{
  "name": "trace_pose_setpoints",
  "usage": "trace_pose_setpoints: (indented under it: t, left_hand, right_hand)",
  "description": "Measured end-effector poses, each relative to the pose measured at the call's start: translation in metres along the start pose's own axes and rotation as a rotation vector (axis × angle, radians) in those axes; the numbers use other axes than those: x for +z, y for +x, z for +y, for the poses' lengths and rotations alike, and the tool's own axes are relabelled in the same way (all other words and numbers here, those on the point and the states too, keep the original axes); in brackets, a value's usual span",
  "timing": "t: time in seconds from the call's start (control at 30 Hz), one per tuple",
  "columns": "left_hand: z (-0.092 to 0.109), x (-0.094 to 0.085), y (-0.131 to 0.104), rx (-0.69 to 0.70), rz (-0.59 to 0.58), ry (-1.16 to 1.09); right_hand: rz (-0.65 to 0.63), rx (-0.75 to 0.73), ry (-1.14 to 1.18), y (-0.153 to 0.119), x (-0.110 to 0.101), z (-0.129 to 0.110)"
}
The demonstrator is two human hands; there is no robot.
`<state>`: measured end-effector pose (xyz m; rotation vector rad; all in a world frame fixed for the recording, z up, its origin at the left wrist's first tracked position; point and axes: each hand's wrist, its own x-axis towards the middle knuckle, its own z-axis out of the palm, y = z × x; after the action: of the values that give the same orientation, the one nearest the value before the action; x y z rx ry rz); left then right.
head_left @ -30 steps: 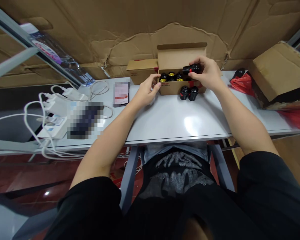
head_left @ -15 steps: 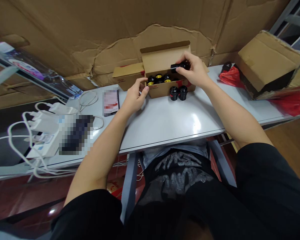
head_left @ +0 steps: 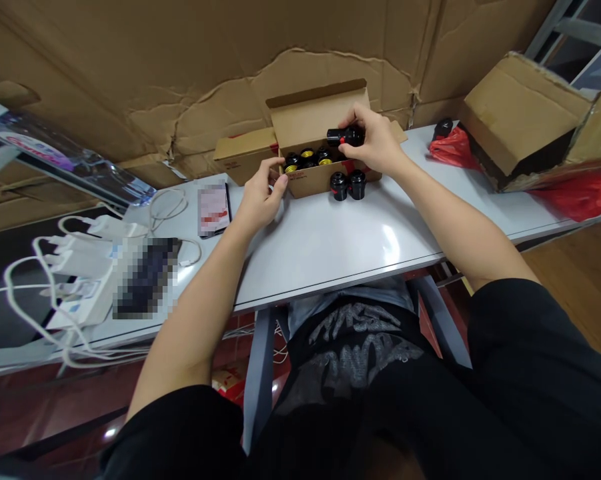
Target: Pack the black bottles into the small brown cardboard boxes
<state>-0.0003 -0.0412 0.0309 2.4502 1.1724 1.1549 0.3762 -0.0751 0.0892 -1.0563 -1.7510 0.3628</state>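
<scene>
An open small cardboard box (head_left: pixel 316 182) stands at the back of the table, its lid raised. Several black cylindrical parts, some with yellow ribbed tops (head_left: pixel 324 161), are packed inside it. My left hand (head_left: pixel 265 197) grips the box at its left front corner, thumb on the front wall. Over the right half of the box, my right hand (head_left: pixel 377 141) is closed around a black cylindrical part (head_left: pixel 336 138) with a red band, held nearly level. Two similar black parts, the left one (head_left: pixel 339 186) and the right one (head_left: pixel 357 185), stand upright before the box.
Another cardboard box (head_left: pixel 243 157) adjoins on the left. Farther left are a phone (head_left: pixel 147 277), a stack of cards (head_left: pixel 213 210), white chargers with cables (head_left: pixel 80 260) and a plastic bottle (head_left: pixel 75 157). At right, a red bag (head_left: pixel 455 148) lies by a larger worn carton (head_left: pixel 525 120).
The view has shifted slightly, so the scene sits farther left. In my right hand the black part has turned a little, showing its red band. My left hand stays on the box.
</scene>
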Motion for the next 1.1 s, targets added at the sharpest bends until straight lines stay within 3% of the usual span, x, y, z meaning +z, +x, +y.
trace_pose_setpoints:
  t: [0.2, 0.33, 0.43, 0.53, 0.7, 0.87, 1.0, 1.1]
  left_hand:
    - [0.004, -0.003, -0.001, 0.008, -0.013, 0.014]
    - [0.009, -0.014, 0.003, 0.061, 0.102, 0.108]
    - [0.025, -0.027, 0.016, 0.098, 0.167, 0.136]
    - [0.051, -0.032, 0.039, 0.156, 0.090, 0.125]
    - [0.083, -0.003, 0.090, 0.169, -0.098, 0.078]
    - [0.076, 0.034, 0.126, 0.100, -0.169, -0.043]
    - [0.073, 0.038, 0.136, 0.064, -0.256, -0.130]
    - [0.078, 0.030, 0.142, 0.075, -0.203, -0.156]
  right_hand:
    - [0.012, 0.043, -0.039, -0.001, 0.002, -0.003]
    - [0.021, 0.015, -0.030, -0.001, 0.005, 0.000]
    - [0.016, -0.006, -0.011, -0.001, 0.007, 0.004]
    - [0.026, -0.038, 0.009, 0.000, 0.007, 0.004]
    - [0.057, -0.042, 0.023, 0.000, 0.007, 0.000]
    - [0.060, -0.043, 0.032, -0.001, 0.008, -0.003]
    - [0.058, -0.053, 0.067, -0.001, 0.006, -0.009]
    - [0.072, -0.071, 0.081, -0.001, 0.005, -0.019]
